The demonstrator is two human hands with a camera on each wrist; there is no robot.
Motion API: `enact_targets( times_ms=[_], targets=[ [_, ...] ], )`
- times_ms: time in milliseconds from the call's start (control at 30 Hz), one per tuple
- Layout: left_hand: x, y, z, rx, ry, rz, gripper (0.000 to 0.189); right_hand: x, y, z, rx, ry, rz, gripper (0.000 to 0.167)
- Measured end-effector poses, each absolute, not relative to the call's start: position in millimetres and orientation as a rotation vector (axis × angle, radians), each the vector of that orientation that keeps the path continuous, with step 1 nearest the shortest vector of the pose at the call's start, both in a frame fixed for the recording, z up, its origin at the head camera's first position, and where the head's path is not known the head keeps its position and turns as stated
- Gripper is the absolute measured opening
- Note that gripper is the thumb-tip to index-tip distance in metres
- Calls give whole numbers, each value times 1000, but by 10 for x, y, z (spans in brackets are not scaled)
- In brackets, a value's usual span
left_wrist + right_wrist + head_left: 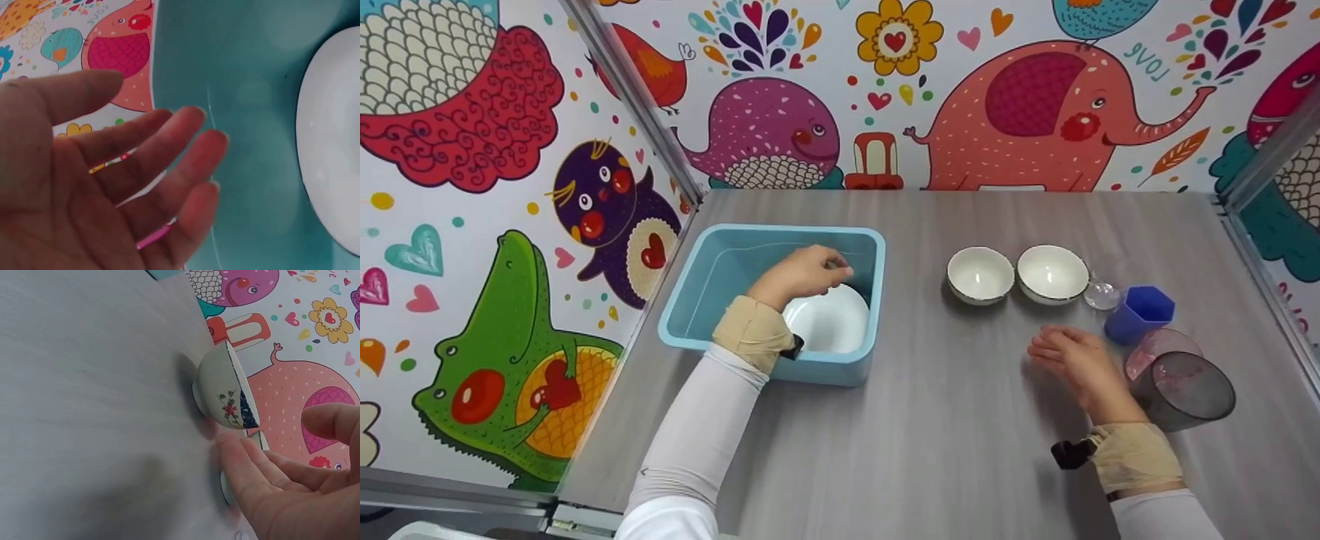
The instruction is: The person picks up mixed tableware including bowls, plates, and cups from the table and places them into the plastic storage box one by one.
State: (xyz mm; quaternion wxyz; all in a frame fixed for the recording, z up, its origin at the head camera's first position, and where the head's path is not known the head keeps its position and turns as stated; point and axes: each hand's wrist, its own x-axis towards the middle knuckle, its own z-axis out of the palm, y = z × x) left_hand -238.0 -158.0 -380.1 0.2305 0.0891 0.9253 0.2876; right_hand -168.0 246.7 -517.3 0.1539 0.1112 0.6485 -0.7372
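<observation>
My left hand hovers over the light blue plastic basin, its fingers loosely bent and nothing in them. Below it a white plate lies inside the basin; the left wrist view shows the plate's edge apart from the fingertips. My right hand is held above the table with its fingers extended and holds nothing. Just beyond it stand two white bowls, the left one and the right one. In the right wrist view a bowl with a painted red flower appears past the fingertips.
Right of the bowls are a small clear glass, a blue hexagonal cup, a pink transparent cup and a dark grey tumbler, near my right forearm. Walls printed with cartoon animals border the grey wooden table at the back and sides.
</observation>
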Motion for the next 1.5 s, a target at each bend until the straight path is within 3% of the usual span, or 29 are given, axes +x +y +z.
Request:
enact_targets(
  times_ms=[200,867,1233,1500],
  targets=[
    [-2365,-1500,-3843,265,2537,800,45,-1759,2404,-5203,323,1817,-2171,33],
    [-2214,-1280,-3858,380,2557,723,35,-1978,2338,-5347,334,1836,-2099,65],
    [-2112,-1217,-3859,414,2653,678,36,-2093,2273,-5384,318,1808,-2145,42],
    [-2066,-1225,-3858,378,2691,711,25,-2182,2246,-5439,319,1807,-2112,53]
  ],
)
